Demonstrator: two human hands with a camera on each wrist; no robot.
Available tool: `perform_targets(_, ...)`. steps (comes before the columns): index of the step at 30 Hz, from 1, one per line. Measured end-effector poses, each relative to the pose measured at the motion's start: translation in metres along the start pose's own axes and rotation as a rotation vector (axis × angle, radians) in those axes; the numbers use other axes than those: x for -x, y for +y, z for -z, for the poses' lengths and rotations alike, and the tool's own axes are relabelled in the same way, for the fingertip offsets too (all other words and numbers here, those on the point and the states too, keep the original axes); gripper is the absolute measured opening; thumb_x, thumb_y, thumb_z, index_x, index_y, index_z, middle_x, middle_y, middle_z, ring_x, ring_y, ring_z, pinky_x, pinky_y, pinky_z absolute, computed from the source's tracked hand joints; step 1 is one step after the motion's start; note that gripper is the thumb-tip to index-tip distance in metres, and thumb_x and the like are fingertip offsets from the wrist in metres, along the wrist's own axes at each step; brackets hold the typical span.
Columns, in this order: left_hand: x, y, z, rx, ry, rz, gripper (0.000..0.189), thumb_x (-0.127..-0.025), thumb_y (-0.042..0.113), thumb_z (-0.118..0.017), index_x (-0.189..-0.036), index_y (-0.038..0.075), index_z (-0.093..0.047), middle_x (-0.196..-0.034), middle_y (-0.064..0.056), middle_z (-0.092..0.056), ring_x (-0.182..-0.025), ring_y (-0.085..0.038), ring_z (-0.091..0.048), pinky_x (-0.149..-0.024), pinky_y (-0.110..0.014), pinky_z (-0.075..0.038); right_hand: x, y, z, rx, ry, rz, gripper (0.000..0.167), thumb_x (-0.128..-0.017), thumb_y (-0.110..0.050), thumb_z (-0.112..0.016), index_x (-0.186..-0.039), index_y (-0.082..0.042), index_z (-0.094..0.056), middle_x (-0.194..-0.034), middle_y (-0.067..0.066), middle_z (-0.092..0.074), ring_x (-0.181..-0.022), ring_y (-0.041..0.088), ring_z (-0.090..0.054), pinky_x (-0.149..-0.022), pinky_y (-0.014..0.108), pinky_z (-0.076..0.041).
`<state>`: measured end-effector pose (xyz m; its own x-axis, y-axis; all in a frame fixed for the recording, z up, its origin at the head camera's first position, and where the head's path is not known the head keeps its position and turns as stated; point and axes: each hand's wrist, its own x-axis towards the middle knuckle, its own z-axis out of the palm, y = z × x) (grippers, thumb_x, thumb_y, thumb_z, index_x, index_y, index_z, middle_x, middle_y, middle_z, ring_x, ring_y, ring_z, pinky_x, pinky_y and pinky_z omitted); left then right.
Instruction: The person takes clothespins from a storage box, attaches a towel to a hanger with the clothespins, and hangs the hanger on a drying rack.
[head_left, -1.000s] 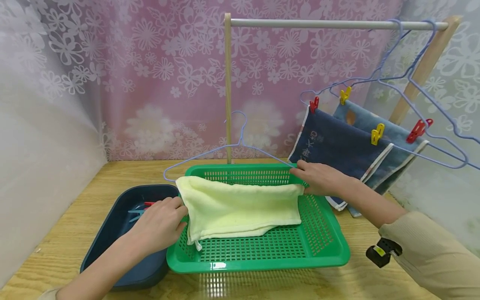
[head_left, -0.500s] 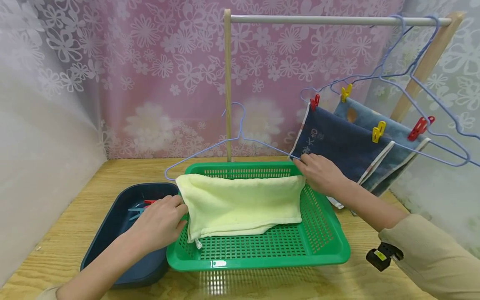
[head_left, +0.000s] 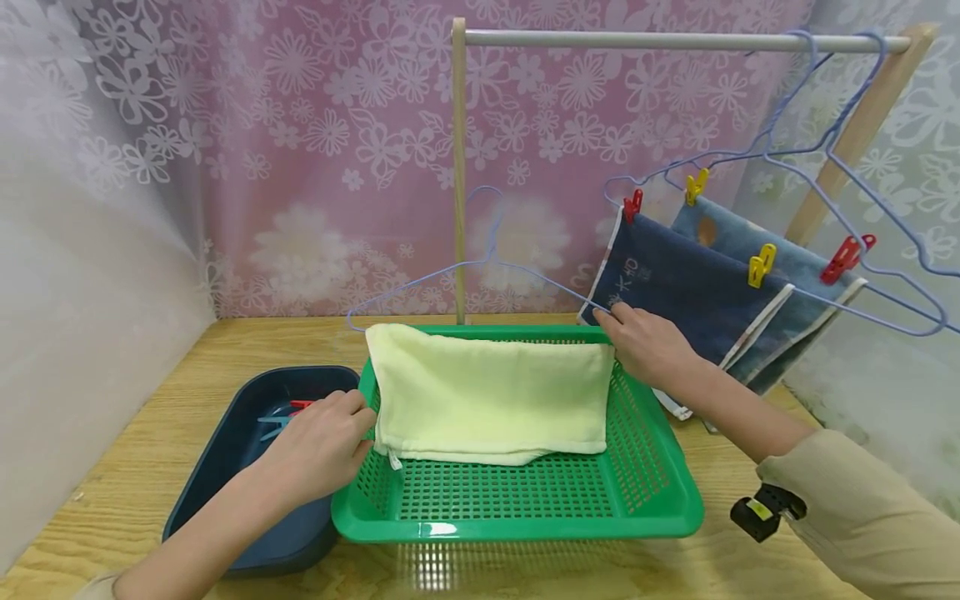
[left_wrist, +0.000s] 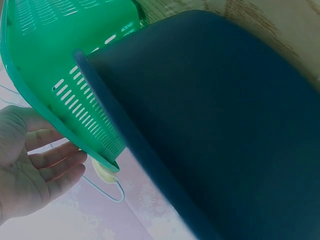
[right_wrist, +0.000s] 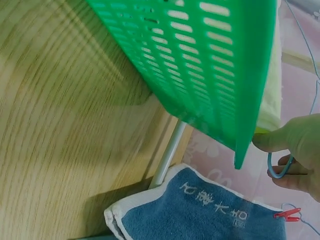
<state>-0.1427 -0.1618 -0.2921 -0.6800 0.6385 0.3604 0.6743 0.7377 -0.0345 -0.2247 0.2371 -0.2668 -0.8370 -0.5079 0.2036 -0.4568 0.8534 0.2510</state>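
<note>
Folded yellow towel (head_left: 495, 392), pale and soft, a small white tag (head_left: 394, 460) at its lower left, spans the green basket (head_left: 517, 530), its upper edge near the far rim. The right hand (head_left: 648, 343) pinches the blue hanger (head_left: 491, 255) at its right end; the left hand (head_left: 326, 442) (fingers loosely extended) lies beside the basket's left rim. The navy tub (head_left: 262, 537) adjoins that side; open room separates hanger from rail (head_left: 637, 39).
</note>
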Motion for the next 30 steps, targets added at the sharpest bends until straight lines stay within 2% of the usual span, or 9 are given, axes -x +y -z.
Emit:
perform_targets(4, 0.000, -0.001, 0.001, 0.006, 0.009, -0.009, 0.023, -0.068, -0.003, -0.071, -0.065, 0.010, -0.053, -0.069, 0.000, -0.043, -0.060, -0.014, -0.036, -0.054, -0.024, -0.033, 0.005, 0.004, 0.000, 0.026, 0.076, -0.010, 0.041, -0.086, 0.005, -0.058, -0.126, 0.007, -0.050, -0.103, 0.024, -0.052, -0.078, 0.033, -0.058, -0.057, 0.038, -0.050)
perform_targets(10, 0.000, -0.001, 0.003, 0.009, 0.006, -0.010, 0.025, -0.069, -0.002, -0.073, -0.064, 0.011, -0.052, -0.067, 0.001, -0.039, -0.060, -0.013, -0.033, -0.054, -0.024, -0.031, 0.011, 0.015, -0.005, 0.091, 0.384, 0.091, 0.040, -0.079, 0.007, -0.064, -0.118, 0.008, -0.056, -0.095, 0.025, -0.053, -0.068, 0.033, -0.059, -0.052, 0.039, -0.051)
perform_targets(12, 0.000, -0.001, 0.003, 0.010, 0.005, -0.011, 0.025, -0.069, -0.001, -0.073, -0.065, 0.011, -0.052, -0.067, 0.001, -0.039, -0.060, -0.013, -0.033, -0.054, -0.024, -0.031, 0.012, 0.018, -0.006, 0.120, 0.473, 0.120, 0.038, -0.078, 0.008, -0.065, -0.116, 0.009, -0.058, -0.094, 0.025, -0.054, -0.068, 0.034, -0.059, -0.056, 0.040, -0.052)
perform_targets(15, 0.000, -0.001, 0.003, 0.013, 0.003, -0.010, 0.025, -0.069, -0.001, -0.073, -0.064, 0.011, -0.052, -0.067, 0.002, -0.039, -0.060, -0.013, -0.034, -0.054, -0.024, -0.031, 0.014, 0.021, -0.005, 0.162, 0.566, 0.135, 0.036, -0.079, 0.008, -0.062, -0.115, 0.009, -0.058, -0.094, 0.027, -0.054, -0.071, 0.037, -0.059, -0.062, 0.043, -0.052)
perform_targets(19, 0.000, 0.000, 0.003, 0.009, -0.008, -0.005, 0.024, -0.069, 0.000, -0.074, -0.065, 0.011, -0.053, -0.067, 0.002, -0.039, -0.060, -0.013, -0.034, -0.054, -0.024, -0.032, 0.018, 0.021, -0.004, 0.183, 0.630, 0.123, 0.034, -0.083, 0.007, -0.057, -0.116, 0.010, -0.057, -0.096, 0.028, -0.054, -0.076, 0.039, -0.059, -0.066, 0.045, -0.052)
perform_targets(26, 0.000, 0.001, 0.003, 0.014, -0.032, 0.005, 0.023, -0.070, 0.001, -0.074, -0.066, 0.011, -0.054, -0.067, 0.002, -0.039, -0.060, -0.013, -0.033, -0.054, -0.023, -0.031, 0.023, 0.017, -0.004, 0.143, 0.699, 0.078, 0.028, -0.090, 0.003, -0.047, -0.115, 0.010, -0.059, -0.097, 0.027, -0.055, -0.078, 0.039, -0.057, -0.070, 0.046, -0.051)
perform_targets(30, 0.000, 0.001, 0.003, 0.023, -0.038, 0.003, 0.021, -0.070, 0.003, -0.075, -0.068, 0.010, -0.055, -0.068, 0.003, -0.039, -0.060, -0.012, -0.034, -0.054, -0.023, -0.032, 0.025, 0.016, -0.003, 0.113, 0.721, 0.041, 0.030, -0.087, 0.005, -0.053, -0.115, 0.009, -0.059, -0.100, 0.027, -0.055, -0.082, 0.040, -0.057, -0.072, 0.047, -0.051)
